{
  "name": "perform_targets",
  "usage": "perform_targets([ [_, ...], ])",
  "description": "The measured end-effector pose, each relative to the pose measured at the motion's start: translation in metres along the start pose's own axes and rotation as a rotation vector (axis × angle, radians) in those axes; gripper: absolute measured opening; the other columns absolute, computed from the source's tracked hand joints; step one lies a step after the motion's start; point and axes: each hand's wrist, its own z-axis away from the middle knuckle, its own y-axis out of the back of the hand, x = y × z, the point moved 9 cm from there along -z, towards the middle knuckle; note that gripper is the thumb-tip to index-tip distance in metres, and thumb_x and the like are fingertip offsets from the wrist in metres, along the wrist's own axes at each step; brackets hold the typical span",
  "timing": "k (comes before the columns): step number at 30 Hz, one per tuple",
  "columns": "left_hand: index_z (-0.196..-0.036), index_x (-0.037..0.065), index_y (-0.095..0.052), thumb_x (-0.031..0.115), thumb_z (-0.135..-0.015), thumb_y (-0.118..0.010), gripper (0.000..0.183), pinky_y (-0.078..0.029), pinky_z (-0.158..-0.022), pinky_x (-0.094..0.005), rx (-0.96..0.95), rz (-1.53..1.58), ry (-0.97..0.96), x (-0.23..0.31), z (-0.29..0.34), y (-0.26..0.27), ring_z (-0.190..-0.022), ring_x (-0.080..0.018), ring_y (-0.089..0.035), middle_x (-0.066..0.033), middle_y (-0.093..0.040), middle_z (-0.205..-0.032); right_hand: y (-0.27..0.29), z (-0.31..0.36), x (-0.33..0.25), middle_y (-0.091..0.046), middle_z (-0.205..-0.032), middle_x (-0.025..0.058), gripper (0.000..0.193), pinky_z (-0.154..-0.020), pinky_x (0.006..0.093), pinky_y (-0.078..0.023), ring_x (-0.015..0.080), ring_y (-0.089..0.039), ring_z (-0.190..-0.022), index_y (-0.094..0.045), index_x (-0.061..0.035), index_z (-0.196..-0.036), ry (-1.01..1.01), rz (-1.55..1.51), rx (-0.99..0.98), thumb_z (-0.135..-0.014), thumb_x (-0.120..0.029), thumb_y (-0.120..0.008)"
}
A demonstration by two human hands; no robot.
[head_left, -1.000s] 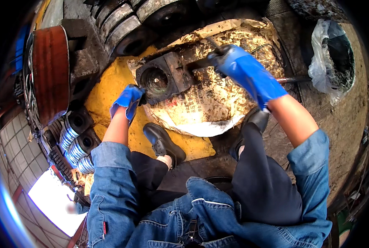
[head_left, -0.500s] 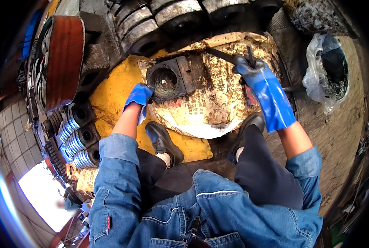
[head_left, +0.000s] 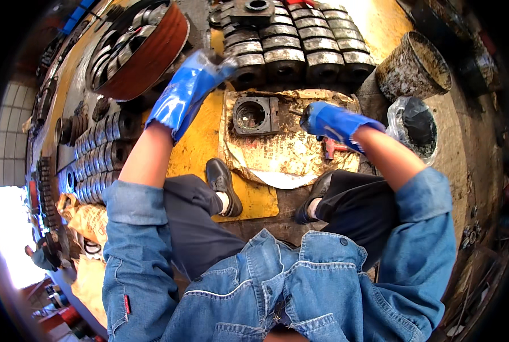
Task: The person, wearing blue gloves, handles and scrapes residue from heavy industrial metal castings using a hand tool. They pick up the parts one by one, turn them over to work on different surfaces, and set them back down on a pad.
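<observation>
My left hand (head_left: 194, 88), in a blue rubber glove with blackened fingers, is raised beside the near end of stacked round metal parts (head_left: 283, 56). Its fingers look apart, slightly blurred, with nothing visible in them. On a stained paper sack (head_left: 240, 157) lies a dark square metal block (head_left: 274, 117) with a large round bore. To its right, my gloved right hand (head_left: 325, 121) is closed around a dark bar-like tool (head_left: 296, 113). Only its tip shows; the glove hides the rest. Beneath the right cuff lies a red tool (head_left: 329, 149), partly covered.
A red-brown drum (head_left: 151, 60) holding metal rings stands at the far left, with rows of ribbed cylinders (head_left: 103, 151) nearer me. At right are a crusted bucket (head_left: 405, 68) and a plastic-lined container (head_left: 400, 128). My shoes (head_left: 220, 179) flank the sack's near edge.
My left hand has left the block's edge and moved up toward the stacked parts. My right hand stays over the sack, its tool now mostly hidden. The view has shifted, showing more of the far area.
</observation>
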Motion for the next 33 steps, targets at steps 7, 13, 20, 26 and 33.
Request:
perform_targets([
  [7, -0.104, 0.003, -0.069, 0.023, -0.087, -0.069, 0.027, -0.051, -0.072, -0.0291, 0.133, -0.158, -0.212, 0.028, 0.086, 0.052, -0.078, -0.0126, -0.064, -0.0082, -0.071, -0.087, -0.072, 0.004, -0.047, -0.068, -0.093, 0.0212, 0.021, -0.072, 0.0424, -0.055, 0.0327, -0.068, -0.085, -0.069, -0.0082, -0.096, -0.324, -0.131, 0.031, -0.086, -0.021, -0.056],
  [13, -0.103, 0.013, -0.069, 0.035, -0.085, -0.065, 0.028, -0.052, -0.078, -0.0417, 0.132, -0.426, -0.069, -0.037, 0.087, 0.046, -0.093, -0.0379, -0.062, -0.0174, -0.067, -0.100, -0.127, 0.024, -0.051, -0.065, -0.103, 0.0194, 0.028, -0.073, 0.0510, -0.054, 0.0382, -0.067, -0.088, -0.059, -0.0083, -0.111, -0.269, 0.042, 0.222, -0.087, -0.018, -0.048],
  [20, -0.101, 0.010, -0.068, 0.038, -0.086, -0.060, 0.033, -0.052, -0.072, -0.0456, 0.130, -0.512, 0.001, -0.066, 0.057, 0.064, -0.085, -0.0416, -0.061, -0.0185, -0.066, -0.093, -0.139, 0.022, -0.079, -0.062, -0.095, 0.0146, 0.032, -0.059, 0.0525, -0.051, 0.0343, -0.064, -0.082, -0.056, -0.0045, -0.115, -0.167, 0.252, 0.237, -0.087, -0.017, -0.050],
  [26, -0.097, 0.009, -0.068, 0.036, -0.084, -0.061, 0.031, -0.053, -0.074, -0.0446, 0.071, -0.479, 0.030, -0.062, 0.042, 0.046, -0.083, -0.0386, -0.062, -0.0177, -0.067, -0.092, -0.151, -0.004, -0.065, -0.064, -0.094, 0.0175, 0.035, -0.066, 0.0523, -0.052, 0.0358, -0.065, -0.080, -0.054, -0.0009, -0.118, -0.263, 0.181, 0.152, -0.089, -0.018, -0.046],
  [33, -0.098, 0.010, -0.069, 0.038, -0.084, -0.062, 0.032, -0.053, -0.077, -0.0447, 0.079, -0.468, 0.004, -0.070, 0.043, 0.054, -0.088, -0.0373, -0.064, -0.0177, -0.067, -0.095, -0.081, -0.002, -0.106, -0.065, -0.075, 0.0184, 0.023, -0.055, 0.0474, -0.051, 0.0366, -0.064, -0.063, -0.061, -0.0037, -0.098, -0.145, 0.003, 0.600, -0.092, -0.022, -0.048],
])
